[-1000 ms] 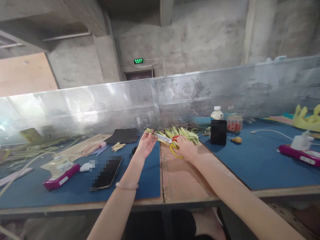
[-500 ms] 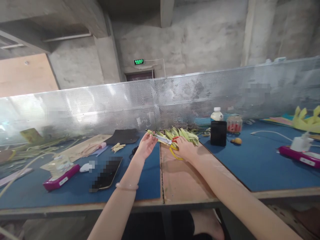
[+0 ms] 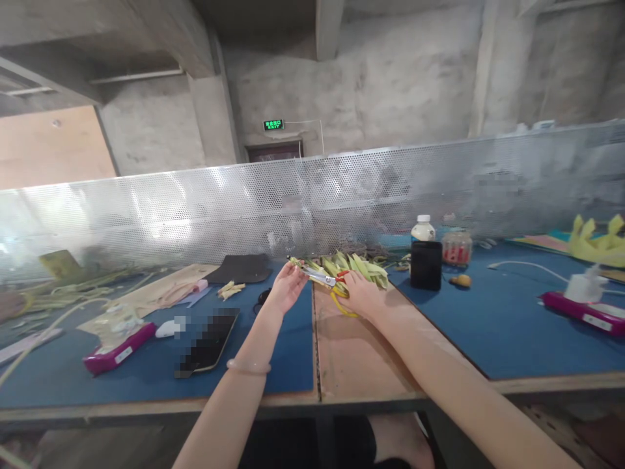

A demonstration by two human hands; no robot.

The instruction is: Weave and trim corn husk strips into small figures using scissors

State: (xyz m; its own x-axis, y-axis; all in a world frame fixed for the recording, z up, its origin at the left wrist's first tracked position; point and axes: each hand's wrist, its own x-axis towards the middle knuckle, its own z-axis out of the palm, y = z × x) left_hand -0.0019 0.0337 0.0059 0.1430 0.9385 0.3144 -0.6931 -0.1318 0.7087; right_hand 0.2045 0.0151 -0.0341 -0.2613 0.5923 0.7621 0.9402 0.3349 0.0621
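Grey concrete wall [image 3: 405, 85] at the back, full width. In front of it, perforated metal screen [image 3: 234, 208]. Then worktop [image 3: 361, 361]: tan strip in the middle, blue to either side. On the left blue part, sheet of brown paper [image 3: 131, 301]. Purple power strip [image 3: 120, 350] at left, white plug-like lump on top; second purple power strip [image 3: 561, 304] at far right. Pale green leaves [image 3: 374, 268] in a loose bunch at the far end of the tan strip, just behind the right hand [image 3: 364, 294]. Black sheet [image 3: 239, 268] beside the brown paper; dark phone-like slab [image 3: 222, 342] nearer, partly pixelated. Yellow crown [image 3: 598, 244] at far right.

Right hand above the tan strip, fingers curled round the handles of red-and-yellow scissors [image 3: 323, 278]. Left hand [image 3: 287, 286] to its left, thumb and fingers brought together, pinching a small green piece [image 3: 294, 262]. Scissors between both hands, blades toward the left fingertips, close to the small green piece; contact too small to tell. On the right blue part, black box [image 3: 426, 266] partly in front of a white-capped bottle [image 3: 422, 228], clear jar [image 3: 458, 249] just beside. Smallest: pale bracelet [image 3: 249, 367] round the left wrist.
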